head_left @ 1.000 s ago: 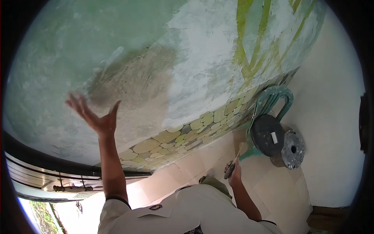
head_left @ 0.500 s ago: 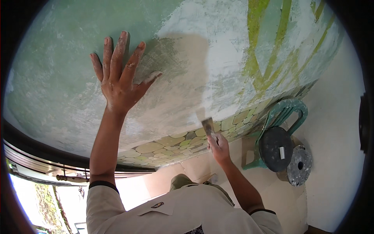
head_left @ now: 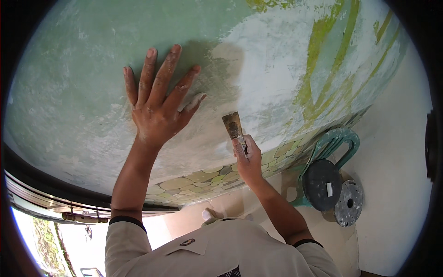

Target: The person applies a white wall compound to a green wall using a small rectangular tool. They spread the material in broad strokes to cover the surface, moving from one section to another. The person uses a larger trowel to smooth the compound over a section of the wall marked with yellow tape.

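My left hand (head_left: 159,108) is spread against the green painted wall (head_left: 87,60), its fingers apart and specked with white. In my right hand (head_left: 248,159) is a putty knife (head_left: 233,125), gripped by its handle with the blade pointing up. The blade, stained brown, is at the lower part of the wall; I cannot tell whether it touches. White filler (head_left: 272,51) covers the wall up and to the right of the blade. Yellow-green painted strokes (head_left: 318,51) show beyond the filler.
A band of stone-patterned tiles (head_left: 203,177) runs along the wall's foot. At the right stands a green plastic chair (head_left: 344,138), with a round dark lid-like disc (head_left: 321,184) bearing a small white block. A paint-spattered spool (head_left: 349,203) sits beside it. A door handle (head_left: 85,217) is at lower left.
My right hand has raised the putty knife up and leftward along the wall. The left hand appears slightly further right and lower in view, still spread on the wall; the view has shifted a little.
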`<move>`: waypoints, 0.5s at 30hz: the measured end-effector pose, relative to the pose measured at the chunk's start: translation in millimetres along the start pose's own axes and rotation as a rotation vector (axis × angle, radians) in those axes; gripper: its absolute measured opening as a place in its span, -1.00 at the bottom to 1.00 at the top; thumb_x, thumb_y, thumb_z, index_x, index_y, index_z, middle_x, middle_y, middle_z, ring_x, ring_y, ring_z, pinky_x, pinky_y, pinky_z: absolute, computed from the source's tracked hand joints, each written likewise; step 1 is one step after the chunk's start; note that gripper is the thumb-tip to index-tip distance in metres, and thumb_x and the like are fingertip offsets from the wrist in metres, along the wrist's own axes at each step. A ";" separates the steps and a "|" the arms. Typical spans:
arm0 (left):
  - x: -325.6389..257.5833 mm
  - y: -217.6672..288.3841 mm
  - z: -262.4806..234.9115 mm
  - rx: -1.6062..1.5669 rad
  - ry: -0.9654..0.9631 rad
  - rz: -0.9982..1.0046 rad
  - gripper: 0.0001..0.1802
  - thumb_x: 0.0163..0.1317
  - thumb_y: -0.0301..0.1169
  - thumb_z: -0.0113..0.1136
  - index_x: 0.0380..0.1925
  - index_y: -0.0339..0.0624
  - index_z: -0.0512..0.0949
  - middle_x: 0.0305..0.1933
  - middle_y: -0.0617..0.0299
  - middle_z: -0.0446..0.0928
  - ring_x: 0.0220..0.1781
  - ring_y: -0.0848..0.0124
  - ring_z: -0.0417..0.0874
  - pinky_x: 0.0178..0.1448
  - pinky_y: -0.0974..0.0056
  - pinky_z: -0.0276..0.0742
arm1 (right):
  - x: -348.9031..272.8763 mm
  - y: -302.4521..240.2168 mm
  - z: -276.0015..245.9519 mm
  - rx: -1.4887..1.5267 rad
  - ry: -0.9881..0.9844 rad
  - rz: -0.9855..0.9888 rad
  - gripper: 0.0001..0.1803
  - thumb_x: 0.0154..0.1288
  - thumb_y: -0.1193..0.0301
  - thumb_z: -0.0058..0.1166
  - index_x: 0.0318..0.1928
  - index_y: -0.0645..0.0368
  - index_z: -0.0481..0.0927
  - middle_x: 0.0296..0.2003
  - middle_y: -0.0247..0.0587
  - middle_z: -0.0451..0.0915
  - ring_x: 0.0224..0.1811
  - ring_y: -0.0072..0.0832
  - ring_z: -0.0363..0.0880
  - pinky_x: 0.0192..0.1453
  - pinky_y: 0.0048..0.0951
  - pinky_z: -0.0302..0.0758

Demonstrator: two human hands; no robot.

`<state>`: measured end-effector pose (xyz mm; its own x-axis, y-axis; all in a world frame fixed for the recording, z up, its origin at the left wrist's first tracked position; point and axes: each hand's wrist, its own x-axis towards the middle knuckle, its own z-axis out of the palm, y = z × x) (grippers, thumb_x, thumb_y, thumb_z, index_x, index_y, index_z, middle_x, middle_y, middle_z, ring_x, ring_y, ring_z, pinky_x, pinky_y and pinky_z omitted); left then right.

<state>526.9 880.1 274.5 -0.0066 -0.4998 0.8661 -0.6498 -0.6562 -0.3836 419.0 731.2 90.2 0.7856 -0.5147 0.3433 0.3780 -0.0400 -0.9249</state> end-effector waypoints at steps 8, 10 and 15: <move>-2.4 -2.3 -1.1 -0.019 0.002 -0.002 -0.52 -0.07 -0.10 0.46 -0.05 0.29 0.64 0.38 0.30 0.35 0.51 0.14 0.14 0.56 -0.14 -0.32 | 4.2 0.0 8.0 -0.011 -0.031 0.013 -0.72 0.44 0.26 0.03 -0.30 0.25 0.45 -0.62 -0.45 0.26 -0.54 -0.70 0.15 -0.49 -0.51 0.18; -2.9 -2.6 -0.1 -0.024 0.008 -0.001 -0.54 -0.07 -0.11 0.46 -0.07 0.29 0.65 0.38 0.31 0.35 0.51 0.15 0.14 0.56 -0.13 -0.32 | 9.3 -2.3 10.3 0.023 -0.036 -0.026 -0.72 0.44 0.26 0.02 -0.30 0.25 0.45 -0.63 -0.43 0.26 -0.55 -0.69 0.15 -0.49 -0.50 0.18; -4.9 -1.4 -1.0 -0.019 0.005 -0.004 -0.54 -0.08 -0.13 0.48 -0.09 0.29 0.65 0.38 0.33 0.36 0.51 0.17 0.15 0.57 -0.11 -0.31 | 12.7 -18.6 14.1 -0.016 -0.046 -0.006 -0.73 0.44 0.27 0.02 -0.30 0.24 0.46 -0.62 -0.41 0.27 -0.55 -0.69 0.17 -0.49 -0.50 0.19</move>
<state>527.1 884.0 271.2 -0.0077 -0.4949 0.8689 -0.6640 -0.6472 -0.3744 428.9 737.6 114.1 0.8055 -0.4742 0.3553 0.3747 -0.0567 -0.9254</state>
